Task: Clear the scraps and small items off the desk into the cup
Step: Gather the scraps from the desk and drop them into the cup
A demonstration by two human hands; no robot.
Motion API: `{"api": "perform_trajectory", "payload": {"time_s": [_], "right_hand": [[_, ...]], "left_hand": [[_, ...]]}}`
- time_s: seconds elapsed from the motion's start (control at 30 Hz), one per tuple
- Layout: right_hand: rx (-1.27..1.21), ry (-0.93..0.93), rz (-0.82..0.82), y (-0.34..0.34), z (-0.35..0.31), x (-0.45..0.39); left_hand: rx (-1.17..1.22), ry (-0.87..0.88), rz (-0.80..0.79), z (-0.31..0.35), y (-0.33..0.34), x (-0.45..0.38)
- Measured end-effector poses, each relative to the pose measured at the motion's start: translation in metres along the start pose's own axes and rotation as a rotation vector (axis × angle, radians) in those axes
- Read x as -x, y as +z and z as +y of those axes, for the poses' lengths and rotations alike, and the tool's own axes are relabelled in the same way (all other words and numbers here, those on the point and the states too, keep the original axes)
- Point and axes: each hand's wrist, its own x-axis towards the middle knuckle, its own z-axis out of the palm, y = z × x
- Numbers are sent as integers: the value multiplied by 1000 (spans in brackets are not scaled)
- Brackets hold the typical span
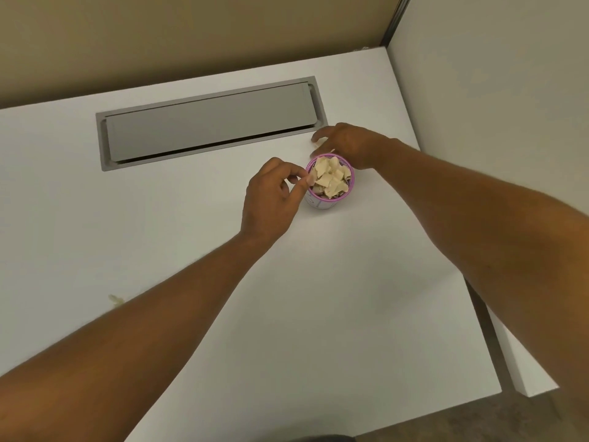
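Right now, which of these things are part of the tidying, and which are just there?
Part of the job:
cup
scraps in cup
scrap pinched by left hand
right hand behind the cup
stray scrap

Just there:
grey cable hatch
desk

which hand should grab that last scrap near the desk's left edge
Left, probably. The scrap lies beside the left forearm, while the right hand rests behind the cup. The left hand must first drop its pinched piece.

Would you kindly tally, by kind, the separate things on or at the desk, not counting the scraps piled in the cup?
Cup, pink-rimmed: 1
Scrap pinched at the cup's rim by the left hand: 1
Loose scrap near the desk's left edge: 1
Grey cable hatch: 1
Hands, counting the right hand: 2
Total: 6
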Motion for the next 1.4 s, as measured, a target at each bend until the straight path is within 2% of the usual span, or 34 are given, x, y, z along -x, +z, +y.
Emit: {"api": "perform_trajectory", "payload": {"time_s": [0.1,0.23,0.3,0.43,0.53,0.67,0.93,1.27,1.33,1.4], "right_hand": [[55,13,69,7,2,-1],[-49,254,163,17,0,9],[-186,354,299,20,0,20],[-703,608,695,11,-12,52],[-801,571,865,3,-36,76],[-743,449,840,13,-70,93],[-510,346,623,25,-76,94],[-523,476,560,10,-82,88],[-520,517,601,4,-90,93],[-543,584,718,0,-104,100]], "left_hand": [[-4,-1,22,1,0,-3],[28,-26,52,1,0,-6],[33,-33,54,2,-2,-7],[46,-62,66,4,-6,-5],[39,-65,59,8,-7,0],[38,-57,47,15,-9,10],[35,-47,43,25,-23,30],[38,-57,85,28,-43,51],[51,-68,97,25,-50,57],[62,-82,111,20,-58,64]]}}
